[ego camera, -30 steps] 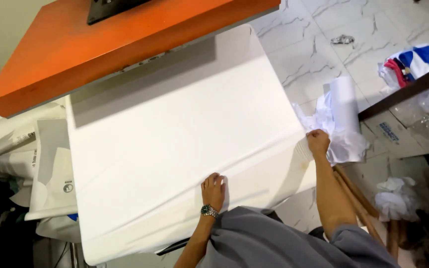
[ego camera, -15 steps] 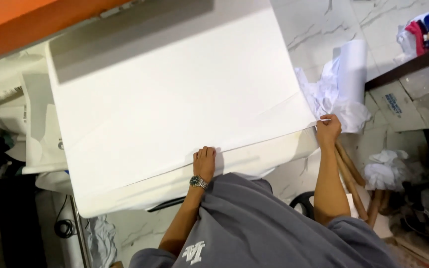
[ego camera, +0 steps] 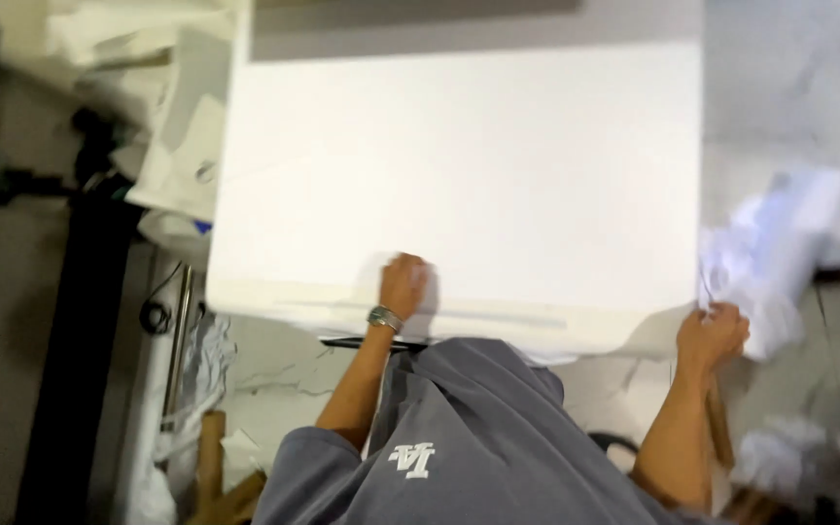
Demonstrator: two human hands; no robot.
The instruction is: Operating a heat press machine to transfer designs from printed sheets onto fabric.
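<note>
white sheet [ego camera: 459,175] lies broad, smooth; left hand [ego camera: 403,285] fingers curled atop, right hand [ego camera: 712,335] fingers pinching its corner.

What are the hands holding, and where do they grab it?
The right hand grips the big white sheet at its near right corner. The left hand rests on the sheet's near edge; whether it grips is unclear.

I see a grey short-sleeved T-shirt [ego camera: 478,437] with a small white emblem, bare forearms, and a metal wristwatch [ego camera: 384,318] on my left wrist.
</note>
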